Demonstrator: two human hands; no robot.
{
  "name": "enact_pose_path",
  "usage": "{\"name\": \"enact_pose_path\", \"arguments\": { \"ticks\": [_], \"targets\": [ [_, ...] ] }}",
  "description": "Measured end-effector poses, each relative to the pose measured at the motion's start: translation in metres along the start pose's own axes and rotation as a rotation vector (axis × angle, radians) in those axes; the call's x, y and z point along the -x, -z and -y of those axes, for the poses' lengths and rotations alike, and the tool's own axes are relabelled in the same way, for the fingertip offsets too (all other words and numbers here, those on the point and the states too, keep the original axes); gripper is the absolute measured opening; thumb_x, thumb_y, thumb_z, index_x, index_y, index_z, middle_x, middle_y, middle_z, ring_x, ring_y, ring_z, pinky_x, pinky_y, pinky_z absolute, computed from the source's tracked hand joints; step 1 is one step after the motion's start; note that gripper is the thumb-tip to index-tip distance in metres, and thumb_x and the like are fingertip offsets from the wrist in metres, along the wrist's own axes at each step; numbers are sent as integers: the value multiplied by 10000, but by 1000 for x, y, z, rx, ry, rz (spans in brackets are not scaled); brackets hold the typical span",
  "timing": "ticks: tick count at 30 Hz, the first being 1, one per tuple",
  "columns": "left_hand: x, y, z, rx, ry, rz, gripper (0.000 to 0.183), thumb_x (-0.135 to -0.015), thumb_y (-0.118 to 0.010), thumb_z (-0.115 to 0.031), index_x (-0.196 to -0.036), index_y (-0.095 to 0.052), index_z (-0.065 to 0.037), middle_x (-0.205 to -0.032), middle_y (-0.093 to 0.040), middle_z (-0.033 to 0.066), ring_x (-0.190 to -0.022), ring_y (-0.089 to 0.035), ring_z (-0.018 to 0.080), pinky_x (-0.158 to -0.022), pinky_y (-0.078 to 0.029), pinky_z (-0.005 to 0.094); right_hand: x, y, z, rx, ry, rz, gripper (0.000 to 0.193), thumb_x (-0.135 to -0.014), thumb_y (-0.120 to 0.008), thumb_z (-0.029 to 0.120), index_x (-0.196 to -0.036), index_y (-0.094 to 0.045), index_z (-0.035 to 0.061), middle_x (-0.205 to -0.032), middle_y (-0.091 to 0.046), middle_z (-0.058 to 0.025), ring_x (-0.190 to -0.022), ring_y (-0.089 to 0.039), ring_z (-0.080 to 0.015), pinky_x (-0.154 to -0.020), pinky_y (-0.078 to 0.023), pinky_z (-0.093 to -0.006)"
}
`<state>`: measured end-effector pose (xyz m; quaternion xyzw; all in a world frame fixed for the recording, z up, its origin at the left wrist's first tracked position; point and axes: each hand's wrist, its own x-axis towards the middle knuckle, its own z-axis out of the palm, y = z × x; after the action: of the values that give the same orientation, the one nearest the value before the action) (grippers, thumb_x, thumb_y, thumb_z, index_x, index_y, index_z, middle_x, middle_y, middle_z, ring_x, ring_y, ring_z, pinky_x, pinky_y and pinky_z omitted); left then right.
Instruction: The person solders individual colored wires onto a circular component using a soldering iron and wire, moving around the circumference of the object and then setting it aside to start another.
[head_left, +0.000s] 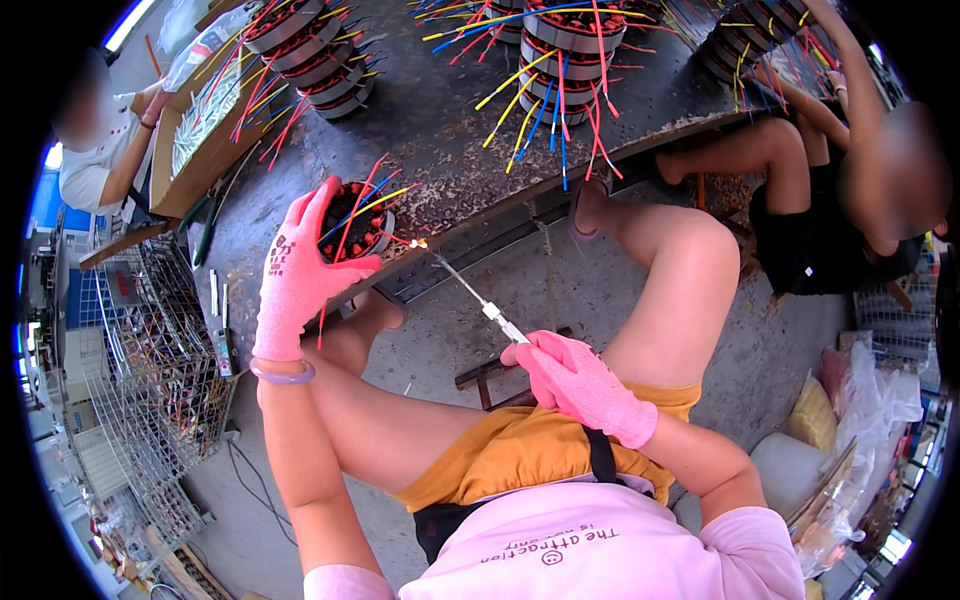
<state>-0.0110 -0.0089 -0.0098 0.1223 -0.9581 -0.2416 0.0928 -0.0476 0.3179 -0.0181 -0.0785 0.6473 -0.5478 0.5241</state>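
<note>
While the left hand (295,275) grips the stator (358,222) at centre-left, the right hand (580,380) clamps a torch (478,298); its flame (418,243) may scorch the wires (365,200) or glove.

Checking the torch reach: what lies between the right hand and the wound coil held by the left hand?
In the head view, only the thin metal torch nozzle spans from the right hand to the coil, its small flame at the coil's edge.

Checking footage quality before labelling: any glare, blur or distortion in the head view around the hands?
Head view: strong fisheye bending, black vignette at the corners; hands sharp, left hand on the wound coil, right hand holding the thin torch; small bright flame at its tip; sheen on the dark table; the rim softens.
</note>
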Motion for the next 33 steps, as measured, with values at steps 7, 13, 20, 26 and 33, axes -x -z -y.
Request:
{"name": "enact_pose_path", "arguments": {
  "ticks": [7,13,20,26,33],
  "targets": [
    [0,1,-1,8,11,9,971,-601,-890,-245,-1449,-457,-52,-1374,-521,177,-1250,-543,352,-1047,-453,401,-1,-1,-2,-25,11,-8,358,-1016,-494,355,-1113,-638,42,-597,-492,1,-430,-359,-53,-408,-262,-237],
    [0,1,-1,4,-4,11,965,-608,-891,-231,-1447,-454,-44,-1370,-520,183,-1248,-544,352,-1046,-455,400,-2,0,-4,-14,26,-3,357,-1014,-502,366,-1103,-645,51,-597,-493,-2,-447,-379,-55,-421,-275,-236],
    [0,1,-2,23,16,17,949,-614,-862,-181,-1459,-449,-49,-1361,-527,174,-1265,-535,324,-1079,-434,398,-2,0,-4,25,41,-17,352,-1015,-503,361,-1105,-645,51,-594,-494,-1,-440,-376,-57,-423,-281,-237],
    [0,1,0,7,-5,10,958,-611,-890,-237,-1444,-456,-45,-1372,-517,189,-1248,-542,356,-1043,-458,405,-1,0,-3,-3,5,-14,348,-1020,-499,351,-1123,-637,49,-595,-493,1,-435,-372,-56,-420,-276,-238],
    [1,0,0,24,20,19,948,-625,-860,-191,-1464,-441,-55,-1371,-516,173,-1272,-527,325,-1081,-431,399,1,0,4,-19,-10,-4,328,-1026,-493,296,-1043,-621,-6,-627,-497,-11,-522,-456,-76,-506,-378,-259]
  ]
}}
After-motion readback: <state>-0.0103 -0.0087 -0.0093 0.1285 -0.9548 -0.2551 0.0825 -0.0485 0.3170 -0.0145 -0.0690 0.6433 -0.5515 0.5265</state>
